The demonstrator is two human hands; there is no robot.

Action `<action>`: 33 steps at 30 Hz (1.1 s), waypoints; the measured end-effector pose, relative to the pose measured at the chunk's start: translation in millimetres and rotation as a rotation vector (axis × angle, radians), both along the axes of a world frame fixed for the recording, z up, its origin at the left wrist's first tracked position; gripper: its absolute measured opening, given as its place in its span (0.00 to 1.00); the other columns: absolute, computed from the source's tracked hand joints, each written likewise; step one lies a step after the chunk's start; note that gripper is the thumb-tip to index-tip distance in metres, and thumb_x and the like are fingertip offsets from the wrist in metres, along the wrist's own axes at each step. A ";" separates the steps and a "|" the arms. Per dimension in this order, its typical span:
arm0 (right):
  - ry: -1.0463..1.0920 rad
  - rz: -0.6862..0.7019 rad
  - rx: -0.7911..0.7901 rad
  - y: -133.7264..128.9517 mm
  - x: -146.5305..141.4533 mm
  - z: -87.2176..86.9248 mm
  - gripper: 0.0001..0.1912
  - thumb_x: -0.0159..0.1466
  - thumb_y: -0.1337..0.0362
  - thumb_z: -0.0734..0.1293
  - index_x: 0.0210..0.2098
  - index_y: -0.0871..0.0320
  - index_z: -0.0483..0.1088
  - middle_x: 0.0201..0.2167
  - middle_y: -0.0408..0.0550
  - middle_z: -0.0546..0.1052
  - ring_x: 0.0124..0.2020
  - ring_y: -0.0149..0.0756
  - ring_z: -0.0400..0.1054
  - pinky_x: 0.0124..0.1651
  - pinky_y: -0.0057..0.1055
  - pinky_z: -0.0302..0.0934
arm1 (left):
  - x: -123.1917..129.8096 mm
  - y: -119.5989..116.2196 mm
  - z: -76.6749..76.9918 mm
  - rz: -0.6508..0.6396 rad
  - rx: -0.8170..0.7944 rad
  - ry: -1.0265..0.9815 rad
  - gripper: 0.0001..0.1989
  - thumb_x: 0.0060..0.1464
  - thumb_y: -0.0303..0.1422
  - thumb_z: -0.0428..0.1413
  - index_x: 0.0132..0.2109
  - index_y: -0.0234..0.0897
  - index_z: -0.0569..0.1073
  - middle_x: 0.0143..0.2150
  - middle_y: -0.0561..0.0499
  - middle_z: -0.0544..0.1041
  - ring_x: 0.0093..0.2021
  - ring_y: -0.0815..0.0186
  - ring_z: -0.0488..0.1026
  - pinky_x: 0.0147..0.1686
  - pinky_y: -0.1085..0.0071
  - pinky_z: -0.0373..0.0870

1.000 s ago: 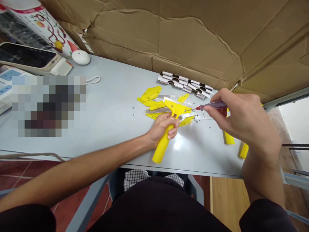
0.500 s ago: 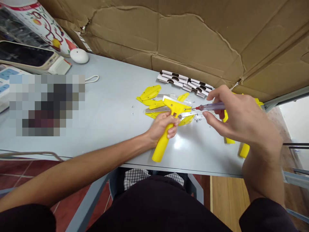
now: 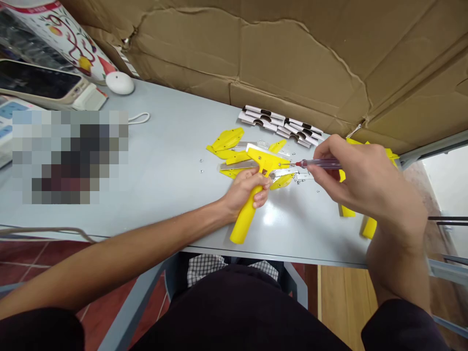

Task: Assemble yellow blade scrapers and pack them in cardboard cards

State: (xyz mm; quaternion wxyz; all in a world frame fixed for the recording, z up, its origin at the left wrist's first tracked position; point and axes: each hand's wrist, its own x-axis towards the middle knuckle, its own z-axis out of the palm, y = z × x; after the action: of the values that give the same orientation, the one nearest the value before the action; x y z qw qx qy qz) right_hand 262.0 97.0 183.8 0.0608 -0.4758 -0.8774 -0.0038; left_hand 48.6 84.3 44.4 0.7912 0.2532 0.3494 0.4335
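Note:
My left hand [image 3: 248, 189] is wrapped round the neck of a yellow scraper [image 3: 244, 219], whose wide head points away from me with a metal blade along its far edge. My right hand [image 3: 351, 170] grips the clear purplish handle of a screwdriver [image 3: 320, 164]. The screwdriver lies nearly level, its tip at a screw on the right side of the scraper's head. Under and behind the head lie loose yellow plastic parts [image 3: 227, 140] and metal blades. Small screws and nuts [image 3: 298, 179] are scattered to the right of them.
Several folded white-and-black cardboard pieces [image 3: 263, 117] lie at the back by a cardboard wall [image 3: 234, 48]. More yellow scrapers [image 3: 370, 227] are at the right, partly behind my right hand. A phone [image 3: 40, 83], a white egg-shaped object [image 3: 120, 83] and a blurred-out item stand at the left.
The fingers of my right hand have closed in further round the screwdriver handle, which has turned. The scraper and my left hand have stayed in place.

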 end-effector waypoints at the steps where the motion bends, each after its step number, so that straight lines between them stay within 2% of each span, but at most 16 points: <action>1: 0.003 -0.008 0.032 0.7 0.5 -0.9 0.12 0.74 0.54 0.63 0.46 0.54 0.73 0.30 0.51 0.83 0.27 0.47 0.74 0.32 0.40 0.56 | 0.1 0.0 0.2 0.004 -0.003 0.000 0.11 0.45 0.31 0.65 0.27 0.38 0.68 0.18 0.61 0.65 0.13 0.78 0.56 0.12 0.80 0.55; 4: 0.012 -0.008 0.040 1.8 1.7 -1.9 0.13 0.73 0.51 0.66 0.47 0.54 0.73 0.29 0.49 0.82 0.27 0.47 0.75 0.31 0.39 0.55 | 0.2 0.0 0.7 0.010 -0.005 0.006 0.11 0.44 0.31 0.65 0.27 0.38 0.68 0.19 0.60 0.66 0.13 0.78 0.57 0.12 0.79 0.55; 8: 0.018 0.012 -0.060 0.9 1.2 0.0 0.10 0.73 0.57 0.65 0.50 0.51 0.72 0.34 0.50 0.84 0.30 0.48 0.76 0.32 0.40 0.58 | -0.2 0.5 0.4 0.011 -0.005 0.004 0.12 0.44 0.31 0.65 0.26 0.38 0.67 0.19 0.60 0.66 0.13 0.79 0.57 0.12 0.79 0.55; 12: -0.006 -0.026 0.031 1.6 1.1 -1.2 0.13 0.75 0.51 0.63 0.45 0.52 0.73 0.31 0.51 0.82 0.27 0.47 0.73 0.31 0.39 0.54 | -0.4 0.6 -1.2 0.006 0.004 0.001 0.11 0.44 0.31 0.65 0.27 0.38 0.68 0.18 0.60 0.65 0.13 0.78 0.56 0.12 0.79 0.55; 14: -0.002 -0.028 0.049 2.0 1.7 -1.7 0.15 0.74 0.49 0.64 0.46 0.53 0.73 0.28 0.50 0.82 0.26 0.46 0.72 0.31 0.38 0.52 | -0.3 0.4 -2.1 0.011 0.008 0.004 0.11 0.45 0.31 0.65 0.27 0.38 0.68 0.18 0.60 0.65 0.13 0.78 0.56 0.12 0.79 0.55; 18: 0.008 0.011 -0.041 1.0 2.1 -0.8 0.12 0.73 0.55 0.65 0.52 0.52 0.71 0.32 0.49 0.83 0.27 0.46 0.73 0.31 0.39 0.53 | -0.2 0.3 -2.6 0.006 0.012 -0.001 0.12 0.45 0.31 0.65 0.27 0.39 0.67 0.17 0.61 0.64 0.13 0.78 0.55 0.12 0.80 0.55; 20: -0.001 0.007 -0.029 0.9 1.8 -0.6 0.10 0.73 0.57 0.64 0.50 0.53 0.72 0.32 0.49 0.83 0.26 0.46 0.72 0.30 0.39 0.52 | -0.2 0.5 -2.2 0.004 0.010 -0.001 0.11 0.45 0.31 0.65 0.27 0.38 0.68 0.17 0.61 0.64 0.13 0.78 0.56 0.12 0.80 0.55; 24: -0.034 -0.033 0.040 1.2 0.7 0.0 0.14 0.74 0.51 0.64 0.45 0.55 0.73 0.26 0.49 0.80 0.22 0.45 0.68 0.29 0.38 0.48 | -0.1 0.9 -1.9 0.018 0.008 -0.003 0.11 0.44 0.31 0.65 0.26 0.38 0.68 0.17 0.60 0.65 0.13 0.78 0.56 0.11 0.79 0.55; 29: 0.022 0.012 -0.060 -0.8 0.5 2.0 0.12 0.73 0.56 0.65 0.52 0.51 0.71 0.32 0.48 0.84 0.27 0.46 0.74 0.31 0.39 0.55 | -0.5 0.5 -3.1 0.011 0.019 -0.001 0.10 0.44 0.30 0.65 0.26 0.38 0.68 0.17 0.60 0.64 0.13 0.78 0.56 0.11 0.80 0.55; 31: 0.031 0.014 -0.040 -0.1 1.9 0.2 0.10 0.73 0.56 0.64 0.50 0.52 0.72 0.32 0.49 0.84 0.26 0.44 0.73 0.31 0.39 0.55 | -0.5 0.3 -3.8 0.018 0.018 -0.004 0.10 0.44 0.29 0.64 0.26 0.37 0.69 0.18 0.60 0.66 0.13 0.78 0.56 0.12 0.80 0.55; 33: 0.035 0.000 0.027 1.4 3.6 -2.6 0.12 0.74 0.53 0.65 0.45 0.54 0.74 0.29 0.49 0.82 0.25 0.43 0.71 0.30 0.38 0.54 | -0.4 0.0 -4.6 0.008 0.029 -0.009 0.10 0.45 0.29 0.64 0.26 0.37 0.69 0.18 0.59 0.66 0.13 0.78 0.56 0.12 0.80 0.55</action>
State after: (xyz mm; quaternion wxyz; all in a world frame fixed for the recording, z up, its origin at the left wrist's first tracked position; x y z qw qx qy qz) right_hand 265.7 98.4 181.2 0.0828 -0.4751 -0.8760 -0.0072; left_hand 48.2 84.3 39.8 0.7870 0.2614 0.3407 0.4430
